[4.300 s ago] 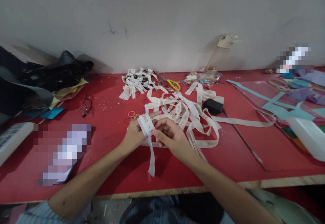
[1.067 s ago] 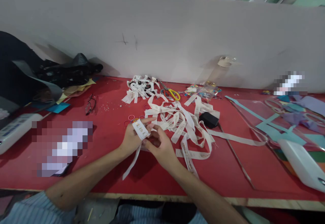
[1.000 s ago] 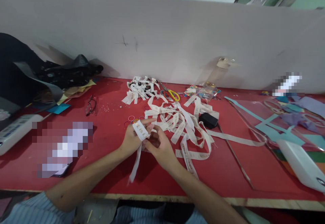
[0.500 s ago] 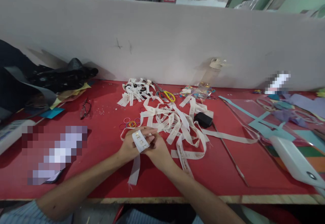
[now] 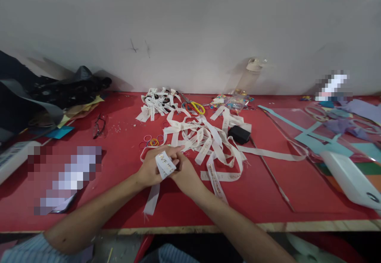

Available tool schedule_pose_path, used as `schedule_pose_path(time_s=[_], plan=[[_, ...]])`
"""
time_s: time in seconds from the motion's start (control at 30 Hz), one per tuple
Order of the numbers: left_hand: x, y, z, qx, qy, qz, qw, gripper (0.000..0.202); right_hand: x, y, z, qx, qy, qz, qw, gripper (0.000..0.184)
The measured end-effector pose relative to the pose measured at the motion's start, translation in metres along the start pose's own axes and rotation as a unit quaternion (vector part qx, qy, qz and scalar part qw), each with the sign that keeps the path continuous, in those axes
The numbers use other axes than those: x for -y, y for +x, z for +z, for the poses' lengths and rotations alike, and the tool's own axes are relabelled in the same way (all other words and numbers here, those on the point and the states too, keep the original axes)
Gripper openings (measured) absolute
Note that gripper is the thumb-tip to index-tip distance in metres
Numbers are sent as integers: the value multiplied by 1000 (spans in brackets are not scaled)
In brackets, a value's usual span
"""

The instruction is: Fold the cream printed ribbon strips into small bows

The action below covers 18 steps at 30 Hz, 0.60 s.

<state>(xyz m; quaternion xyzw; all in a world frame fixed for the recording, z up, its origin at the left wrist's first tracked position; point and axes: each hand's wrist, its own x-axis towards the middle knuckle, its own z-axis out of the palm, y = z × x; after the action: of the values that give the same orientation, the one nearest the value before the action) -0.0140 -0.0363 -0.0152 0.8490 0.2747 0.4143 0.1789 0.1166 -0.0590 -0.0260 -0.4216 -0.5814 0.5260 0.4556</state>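
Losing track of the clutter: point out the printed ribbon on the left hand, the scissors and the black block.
Printed ribbon (image 5: 165,165): head view, lettered strip across the left hand (image 5: 151,166).
Scissors (image 5: 193,104): head view, yellow handle.
Black block (image 5: 239,134): head view, upper face.

The left sleeve (image 5: 28,251) is pale blue with thin, darker stripes and ends near the elbow. The shirt front (image 5: 175,254) is striped blue too. The left forearm (image 5: 98,209) bears a small round spot (image 5: 64,239); the right forearm (image 5: 238,227) is bare.
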Motion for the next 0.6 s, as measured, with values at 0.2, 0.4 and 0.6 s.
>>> schedule_pose_path(time_s=[0.2,0.4,0.6], plan=[[8,-3,-5,7,-53,-37,998,48,4,1,1,41,219,102,970,29],[6,0,-6,-30,-137,18,990,24,5,1,3,33,352,178,918,33],[1,2,-6,-80,-174,-14,981,9,6,0,1,71,447,153,879,44]])
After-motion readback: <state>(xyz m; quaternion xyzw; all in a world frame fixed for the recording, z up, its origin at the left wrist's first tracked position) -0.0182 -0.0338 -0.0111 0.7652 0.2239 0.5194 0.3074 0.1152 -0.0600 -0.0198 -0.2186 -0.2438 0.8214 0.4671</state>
